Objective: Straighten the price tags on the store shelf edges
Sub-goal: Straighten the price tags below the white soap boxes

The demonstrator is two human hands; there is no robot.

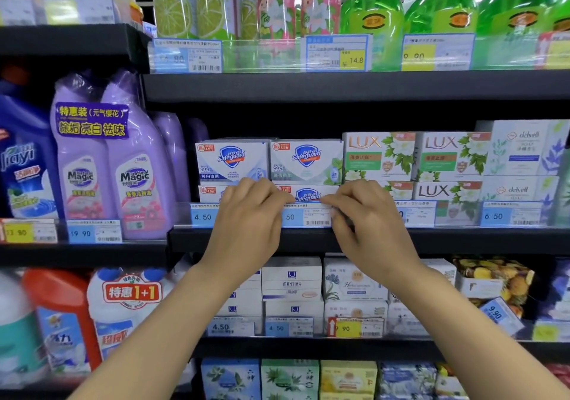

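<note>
Blue-and-white price tag [307,216] lies level along the shelf edge [308,239], both hands pinching its top corners.

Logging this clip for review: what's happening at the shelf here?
A person has both hands at the middle shelf's edge strip. The left hand and right hand pinch the two top corners of a blue price tag below the Safeguard soap boxes. The tag sits about level in its holder.
</note>
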